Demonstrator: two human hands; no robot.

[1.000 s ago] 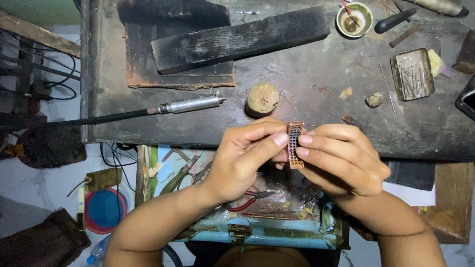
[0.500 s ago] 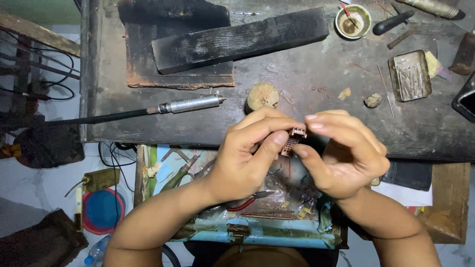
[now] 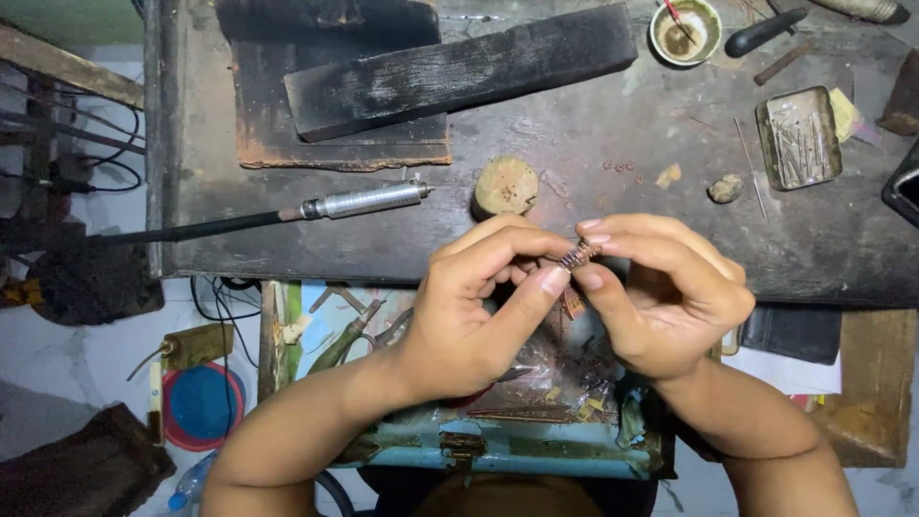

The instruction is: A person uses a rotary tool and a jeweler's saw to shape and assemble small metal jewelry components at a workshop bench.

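Both hands, the left hand (image 3: pixel 469 316) and right hand (image 3: pixel 670 297), pinch the small linked metal strip (image 3: pixel 578 255) above the tabletop (image 3: pixel 574 144) edge; upright a second ago, it now lies tilted, turned between fingertips.

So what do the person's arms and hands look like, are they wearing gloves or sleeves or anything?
No gloves. Both the left hand and the right hand are bare, and both forearms are bare as far as the bottom edge of the picture, with no sleeve showing. I see no ring, watch or bracelet on the parts in view. The fingernails are short and plain, with no polish.
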